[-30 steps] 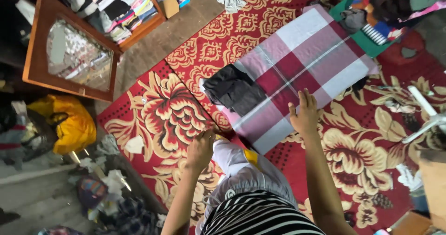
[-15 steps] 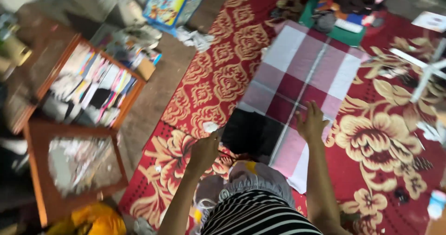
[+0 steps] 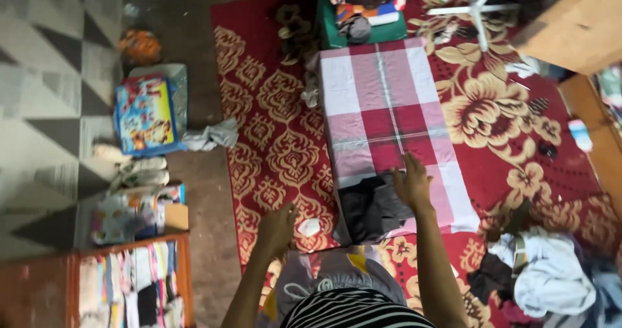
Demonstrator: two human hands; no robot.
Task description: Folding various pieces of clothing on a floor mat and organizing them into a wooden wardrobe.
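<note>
A red, pink and white checked cloth lies spread on a red floral carpet. A folded dark garment rests on the cloth's near end. My right hand is flat, fingers spread, at the dark garment's right edge where it meets the cloth. My left hand hovers over the carpet to the left, fingers loosely curled, next to a small white scrap. It holds nothing that I can make out.
A wooden shelf of folded clothes stands at lower left. A colourful box and crumpled cloth lie on the bare floor. A green tray of clothes is beyond the checked cloth; loose garments lie right.
The view swung round, so the checked cloth now runs straight away from me. My right hand stays by the dark garment; my left stays low over the carpet.
</note>
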